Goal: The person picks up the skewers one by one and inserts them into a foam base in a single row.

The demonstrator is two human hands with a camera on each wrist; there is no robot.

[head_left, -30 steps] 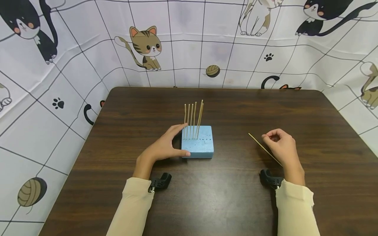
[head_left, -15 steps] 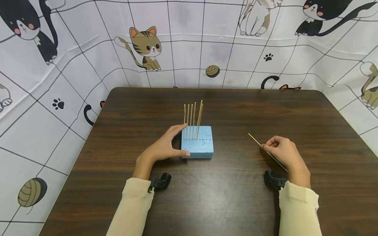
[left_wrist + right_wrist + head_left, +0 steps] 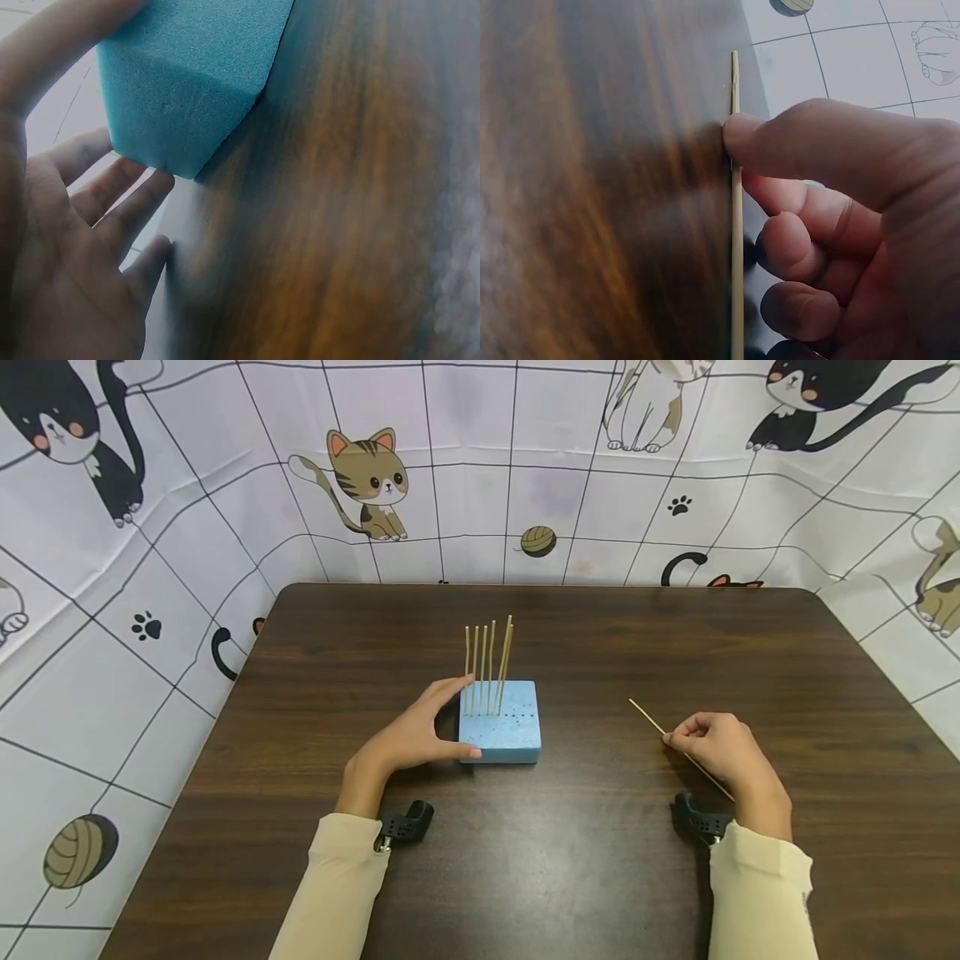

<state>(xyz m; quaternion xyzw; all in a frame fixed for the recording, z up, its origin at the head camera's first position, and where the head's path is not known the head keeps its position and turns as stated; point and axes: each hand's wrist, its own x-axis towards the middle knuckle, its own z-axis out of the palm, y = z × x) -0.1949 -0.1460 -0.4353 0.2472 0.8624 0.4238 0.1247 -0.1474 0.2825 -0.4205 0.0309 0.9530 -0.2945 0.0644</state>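
A light blue foam block point(image 3: 498, 754) sits on the table with several thin wooden sticks point(image 3: 491, 652) standing in its left part; small holes dot its top. My left hand point(image 3: 408, 735) holds the block from the left, thumb at the front side and fingers at the back. In the left wrist view, fingertips touch the end of the block point(image 3: 187, 105). To the right, my right hand point(image 3: 723, 750) pinches a loose wooden stick point(image 3: 647, 717) lying slantwise on the table. The right wrist view shows the thumb across this stick point(image 3: 737, 240), near its far end.
The dark brown wooden table point(image 3: 577, 860) has rounded far corners. A white cat-patterned cloth point(image 3: 472, 502) hangs behind it and covers the left side. A black wrist mount point(image 3: 408, 822) sits at the left cuff, another mount point(image 3: 701, 817) at the right cuff.
My right hand has come down toward the near side onto the loose stick and now pinches it. The left hand and the block have stayed in place.
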